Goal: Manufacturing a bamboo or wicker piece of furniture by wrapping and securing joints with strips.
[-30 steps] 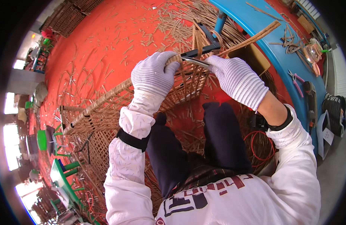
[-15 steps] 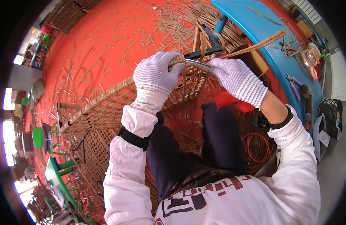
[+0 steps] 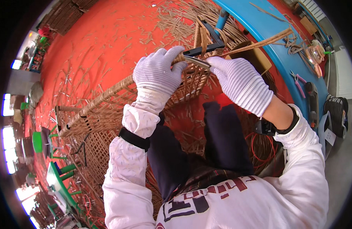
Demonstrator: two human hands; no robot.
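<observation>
A woven wicker piece on a black metal frame point(image 3: 200, 50) slants across in front of me, its long wrapped rim point(image 3: 103, 98) running from lower left to upper right. My left hand point(image 3: 157, 73), in a ribbed pale glove, is closed around the wrapped end of that rim. Thumb and fingers of my gloved right hand point(image 3: 241, 84) are closed on a shiny tapered metal tool point(image 3: 197, 61). Its tip lies against the rim beside my left fingers; its handle is hidden in my palm. Long brown wicker strands point(image 3: 261, 42) stretch from the frame toward the right.
A blue table point(image 3: 256, 23) at the right bears pink-handled pliers point(image 3: 298, 83) and loose strips. Cut strips lie in a pile point(image 3: 178, 24) on the red floor. More woven wicker point(image 3: 94, 152) stands at lower left, near a green stool point(image 3: 55, 179). Red cord point(image 3: 256, 152) coils beside my leg.
Both hands and the rim's end have shifted slightly left. The metal tool tilts more steeply down to the right, and the black frame corner has turned a little.
</observation>
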